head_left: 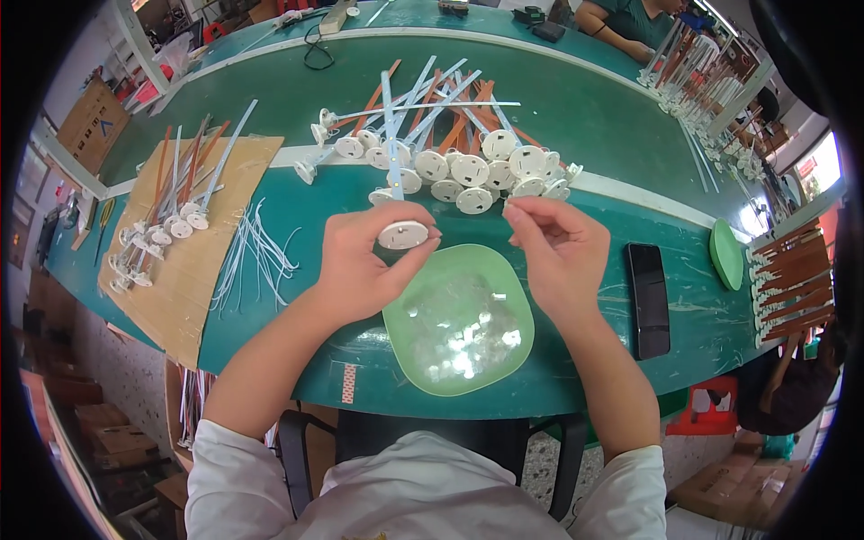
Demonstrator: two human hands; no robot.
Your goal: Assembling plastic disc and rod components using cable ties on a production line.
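My left hand [346, 261] is closed around a white round disc [403, 236], its flat face turned toward me. A pale LED strip [392, 148] rises behind the fingers and appears joined to that disc. To the right, my right hand [569, 261] has thumb and forefinger pinched together; whatever is between them is too small to make out. Between and below both hands lies a light green dish [392, 337] with shiny, clear bits in it. Just beyond my hands sits a heap of similar white discs [469, 170] with pale and brown strips.
On the left, cardboard [193, 270] carries more disc-and-strip pieces [180, 220], beside loose white wires [256, 261]. A black phone [648, 301] and another green dish [725, 256] lie at right. Racked strips [792, 288] stand at the right edge. A co-worker's arm [616, 31] shows far right.
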